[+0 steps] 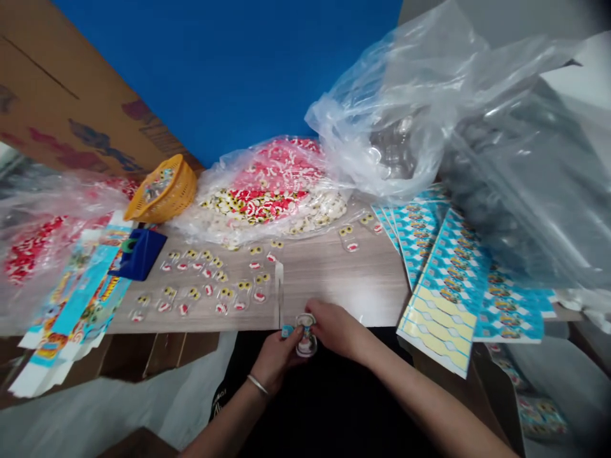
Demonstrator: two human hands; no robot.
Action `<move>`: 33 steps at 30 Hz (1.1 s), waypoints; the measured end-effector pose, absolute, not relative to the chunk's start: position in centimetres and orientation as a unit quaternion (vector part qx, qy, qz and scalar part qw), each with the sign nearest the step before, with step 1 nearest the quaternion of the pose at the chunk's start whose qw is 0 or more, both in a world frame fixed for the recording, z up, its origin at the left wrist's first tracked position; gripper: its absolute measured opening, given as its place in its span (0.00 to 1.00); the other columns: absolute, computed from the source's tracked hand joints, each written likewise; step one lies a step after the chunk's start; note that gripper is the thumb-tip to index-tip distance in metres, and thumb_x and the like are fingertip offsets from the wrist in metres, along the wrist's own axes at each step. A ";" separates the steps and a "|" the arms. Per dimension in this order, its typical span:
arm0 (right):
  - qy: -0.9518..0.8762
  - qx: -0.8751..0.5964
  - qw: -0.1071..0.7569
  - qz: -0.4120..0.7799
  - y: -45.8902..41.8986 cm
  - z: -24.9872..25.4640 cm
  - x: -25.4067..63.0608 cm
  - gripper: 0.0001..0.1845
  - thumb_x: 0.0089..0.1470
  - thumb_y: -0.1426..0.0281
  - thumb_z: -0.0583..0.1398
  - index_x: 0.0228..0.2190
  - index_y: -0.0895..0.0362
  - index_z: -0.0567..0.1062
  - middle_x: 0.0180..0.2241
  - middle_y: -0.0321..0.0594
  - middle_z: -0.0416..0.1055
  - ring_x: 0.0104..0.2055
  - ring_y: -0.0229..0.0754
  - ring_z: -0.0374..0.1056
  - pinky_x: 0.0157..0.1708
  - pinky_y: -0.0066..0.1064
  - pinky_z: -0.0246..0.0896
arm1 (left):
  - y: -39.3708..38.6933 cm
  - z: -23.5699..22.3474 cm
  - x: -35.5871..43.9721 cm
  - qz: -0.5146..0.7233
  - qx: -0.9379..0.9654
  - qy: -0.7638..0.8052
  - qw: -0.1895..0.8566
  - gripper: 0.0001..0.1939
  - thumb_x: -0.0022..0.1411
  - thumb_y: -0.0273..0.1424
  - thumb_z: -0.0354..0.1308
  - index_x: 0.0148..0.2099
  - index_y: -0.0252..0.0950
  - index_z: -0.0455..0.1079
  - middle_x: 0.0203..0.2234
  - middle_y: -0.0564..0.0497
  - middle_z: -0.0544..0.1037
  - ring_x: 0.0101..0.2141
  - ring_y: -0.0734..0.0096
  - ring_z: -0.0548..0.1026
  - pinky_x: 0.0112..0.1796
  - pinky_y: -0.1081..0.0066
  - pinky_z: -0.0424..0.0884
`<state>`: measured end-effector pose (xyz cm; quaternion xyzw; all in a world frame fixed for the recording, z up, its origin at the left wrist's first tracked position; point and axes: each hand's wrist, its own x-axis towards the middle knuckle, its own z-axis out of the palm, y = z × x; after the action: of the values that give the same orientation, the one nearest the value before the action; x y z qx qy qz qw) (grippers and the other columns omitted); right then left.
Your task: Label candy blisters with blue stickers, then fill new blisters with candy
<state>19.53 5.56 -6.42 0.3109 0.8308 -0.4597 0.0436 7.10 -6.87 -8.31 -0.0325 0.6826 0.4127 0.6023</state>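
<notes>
Left hand [277, 356]: fingers closed on a small clear pack [306, 342], thumb on its face. Right hand [337, 327]: fingers bent at the pack's upper right edge; can't tell if they pinch it or only touch. Pack is just off the near edge of the tabletop [329, 277], about mid-edge, contents too small to read. Small blue-white piece [287, 331] at left thumb; can't tell if it's stuck to the pack.

Loose clear packs [260, 287] with yellow-black eye pieces and red-white bits lie spread over the tabletop's left half, a few toward the far edge. White strip [279, 296] runs in from the near edge, left of center. Far edge: open bag [272, 207] of red and white pieces. Left end: orange basket [186, 194], blue holder [146, 254], printed cartons [90, 286]. Right end: overlapping label sheets [443, 280], front one jutting past the near edge, gray bag [539, 191] behind.
</notes>
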 end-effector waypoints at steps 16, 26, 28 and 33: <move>0.537 0.299 -0.232 -0.754 7.8 -1.8 22.3 0.21 0.50 0.53 0.65 0.27 0.58 0.72 0.19 0.27 0.60 0.19 0.28 0.51 0.19 0.23 0.43 | -0.8 -0.3 5.5 0.548 0.148 0.564 0.600 0.19 0.47 0.44 0.70 0.26 0.31 0.73 0.19 0.52 0.75 0.21 0.75 0.71 0.26 0.73 0.69; 0.413 0.215 -0.239 -0.852 7.1 -2.6 22.4 0.26 0.38 0.52 0.72 0.24 0.59 0.69 0.19 0.30 0.65 0.16 0.26 0.48 0.16 0.22 0.37 | 0.2 1.0 8.0 0.514 0.213 0.471 0.685 0.18 0.51 0.43 0.68 0.29 0.31 0.73 0.17 0.53 0.72 0.17 0.76 0.69 0.22 0.75 0.67; 0.400 0.230 -0.235 -0.855 6.8 -2.9 22.3 0.28 0.32 0.55 0.74 0.23 0.58 0.67 0.18 0.29 0.65 0.16 0.26 0.49 0.15 0.21 0.38 | 0.1 1.0 8.3 0.497 0.222 0.460 0.702 0.20 0.50 0.45 0.69 0.29 0.31 0.73 0.17 0.52 0.73 0.17 0.75 0.70 0.21 0.75 0.66; 0.414 0.270 -0.234 -0.837 6.9 -3.2 22.0 0.24 0.39 0.56 0.72 0.26 0.58 0.68 0.18 0.29 0.66 0.15 0.26 0.48 0.15 0.21 0.38 | 0.4 0.9 8.8 0.507 0.210 0.479 0.685 0.20 0.47 0.44 0.70 0.28 0.31 0.72 0.17 0.52 0.74 0.18 0.74 0.70 0.22 0.73 0.68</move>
<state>21.97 6.92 -3.19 0.2702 0.4142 -0.8370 -0.2343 8.85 0.44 0.88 0.2104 0.4789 0.5070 0.6850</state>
